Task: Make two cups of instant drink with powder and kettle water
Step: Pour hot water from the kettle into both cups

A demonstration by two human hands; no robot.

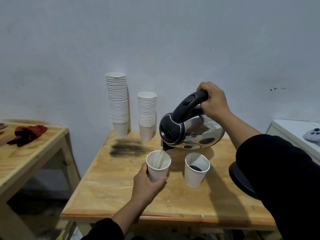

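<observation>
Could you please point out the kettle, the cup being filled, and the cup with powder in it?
kettle [204,134]: head view, on its shiny steel body.
cup being filled [158,172]: head view, on its outer wall.
cup with powder [194,177]: head view, on its front wall.

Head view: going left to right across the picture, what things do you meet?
Red cloth → taller cup stack → shorter cup stack → cup being filled → cup with dark powder → game controller.
</observation>
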